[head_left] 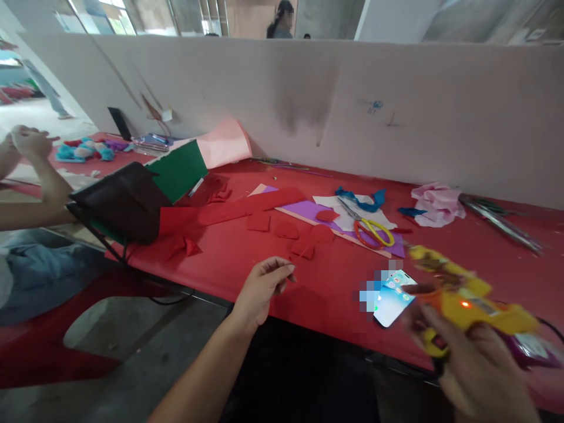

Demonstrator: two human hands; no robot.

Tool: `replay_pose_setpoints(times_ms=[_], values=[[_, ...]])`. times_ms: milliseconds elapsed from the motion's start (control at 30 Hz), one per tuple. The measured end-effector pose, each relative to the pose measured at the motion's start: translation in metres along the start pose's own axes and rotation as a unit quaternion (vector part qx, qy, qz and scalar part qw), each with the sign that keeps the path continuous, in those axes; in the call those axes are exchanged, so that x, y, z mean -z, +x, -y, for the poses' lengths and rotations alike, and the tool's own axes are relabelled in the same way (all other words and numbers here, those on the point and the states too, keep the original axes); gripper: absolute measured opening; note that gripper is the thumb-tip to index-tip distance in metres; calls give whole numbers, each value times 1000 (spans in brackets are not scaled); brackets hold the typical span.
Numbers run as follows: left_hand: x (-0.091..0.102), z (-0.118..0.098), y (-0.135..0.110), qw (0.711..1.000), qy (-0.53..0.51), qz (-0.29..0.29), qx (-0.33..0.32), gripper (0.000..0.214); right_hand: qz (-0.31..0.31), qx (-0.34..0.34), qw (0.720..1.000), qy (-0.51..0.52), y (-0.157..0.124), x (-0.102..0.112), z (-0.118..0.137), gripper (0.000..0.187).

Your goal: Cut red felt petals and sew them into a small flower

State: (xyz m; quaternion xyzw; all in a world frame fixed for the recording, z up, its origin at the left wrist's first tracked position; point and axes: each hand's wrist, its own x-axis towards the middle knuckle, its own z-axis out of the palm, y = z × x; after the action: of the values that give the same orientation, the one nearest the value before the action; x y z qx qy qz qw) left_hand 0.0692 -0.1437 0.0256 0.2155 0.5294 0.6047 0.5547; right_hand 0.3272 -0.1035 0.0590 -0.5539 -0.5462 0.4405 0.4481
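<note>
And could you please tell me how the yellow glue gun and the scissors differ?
The yellow glue gun is held in the right hand; the scissors lie untouched. The glue gun shows a glowing orange light; the scissors show none. The glue gun looks bulky, the scissors slimmer. Both have yellow parts.

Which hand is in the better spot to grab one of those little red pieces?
Probably the left hand: it's close to the little red pieces, though I can't tell whether it pinches something. The right hand holds the yellow tool, on the other side of the phone.
</note>
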Motion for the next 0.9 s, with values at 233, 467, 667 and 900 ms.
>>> replay_pose_setpoints(times_ms=[233,467,667,900], values=[[-13,-7,-13,992,104,-29,-69,11,187,-7,981,-39,-36,-36,-22,38],[-14,-6,-14,980,162,-66,-94,17,223,5,966,-134,-37,-41,-28,48],[-16,-6,-14,979,165,-70,-101,15,225,-15,968,-112,-38,-46,-24,39],[-15,-4,-13,972,193,-64,-116,12,241,-28,965,-103,-36,-50,-23,39]])
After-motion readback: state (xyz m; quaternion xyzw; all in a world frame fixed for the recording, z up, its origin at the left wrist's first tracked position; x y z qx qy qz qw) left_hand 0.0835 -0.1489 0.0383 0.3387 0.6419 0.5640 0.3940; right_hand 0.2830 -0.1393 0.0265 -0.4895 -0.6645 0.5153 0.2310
